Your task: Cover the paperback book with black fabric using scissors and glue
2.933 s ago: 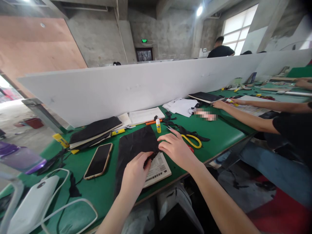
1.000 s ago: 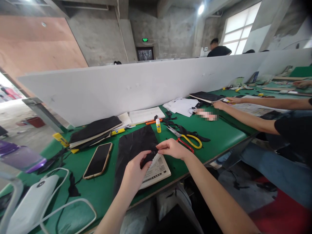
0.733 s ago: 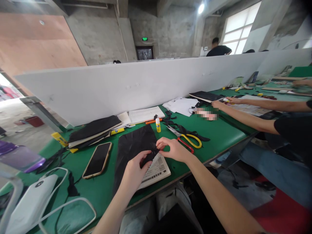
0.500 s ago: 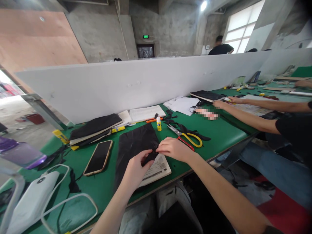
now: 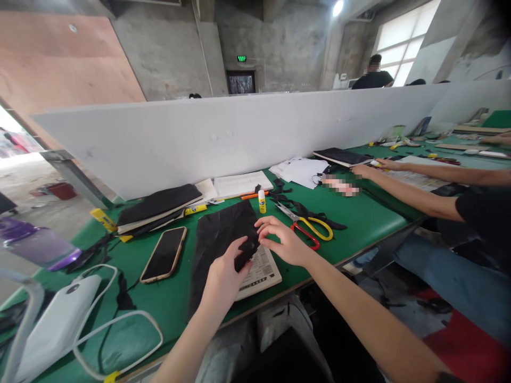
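Observation:
A black sheet point(image 5: 219, 229) covers most of a printed booklet point(image 5: 261, 276) at the table's front edge; the booklet's lower right part shows bare print. My left hand point(image 5: 228, 268) is over the sheet's lower edge, thumb and fingers apart around a dark fold. Beside it, my right hand point(image 5: 284, 240) hovers at the sheet's right edge with fingers curved and apart, gripping nothing that I can see. Whether its fingertips touch the sheet, I cannot tell. A glue stick point(image 5: 262, 202) stands upright behind the sheet. Scissors point(image 5: 305, 223) with yellow and red handles lie right of it.
Left of the booklet lie a phone point(image 5: 164, 254), a white power bank point(image 5: 59, 324) with a looped cable, and a purple bottle point(image 5: 38, 244). Black-covered booklets point(image 5: 159, 205) and white papers point(image 5: 299, 173) line the white partition point(image 5: 191, 143). A co-worker's arms point(image 5: 415, 183) reach in from the right.
The fingers of both hands have spread from a pinch on the black sheet's edge. My right hand has drawn slightly away from the left.

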The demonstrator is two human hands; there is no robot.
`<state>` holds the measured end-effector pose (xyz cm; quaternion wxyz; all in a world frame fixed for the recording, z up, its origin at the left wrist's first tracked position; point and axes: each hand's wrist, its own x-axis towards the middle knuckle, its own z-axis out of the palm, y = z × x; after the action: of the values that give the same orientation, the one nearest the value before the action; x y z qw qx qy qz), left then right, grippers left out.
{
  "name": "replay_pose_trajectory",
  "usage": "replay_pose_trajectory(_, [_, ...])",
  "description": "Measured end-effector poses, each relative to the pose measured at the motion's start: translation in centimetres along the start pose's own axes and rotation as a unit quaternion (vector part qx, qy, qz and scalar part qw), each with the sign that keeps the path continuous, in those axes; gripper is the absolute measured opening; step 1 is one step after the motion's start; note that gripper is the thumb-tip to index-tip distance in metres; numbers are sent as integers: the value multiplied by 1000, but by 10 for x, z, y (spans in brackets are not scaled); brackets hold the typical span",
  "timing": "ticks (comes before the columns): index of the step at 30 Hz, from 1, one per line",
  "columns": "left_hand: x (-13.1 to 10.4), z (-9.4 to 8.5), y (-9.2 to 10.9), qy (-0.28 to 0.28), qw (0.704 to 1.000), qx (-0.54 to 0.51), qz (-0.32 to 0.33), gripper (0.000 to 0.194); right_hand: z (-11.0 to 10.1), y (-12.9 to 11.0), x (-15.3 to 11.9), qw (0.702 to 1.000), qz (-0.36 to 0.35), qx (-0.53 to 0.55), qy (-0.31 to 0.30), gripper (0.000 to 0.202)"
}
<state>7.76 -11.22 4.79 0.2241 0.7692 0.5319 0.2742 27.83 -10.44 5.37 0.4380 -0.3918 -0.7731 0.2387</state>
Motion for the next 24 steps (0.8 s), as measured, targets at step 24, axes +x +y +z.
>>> replay_pose_trajectory(24, [-2, 10, 7, -22, 986, 159, 51, 45, 10, -19, -10, 998, -17, -13, 62, 11])
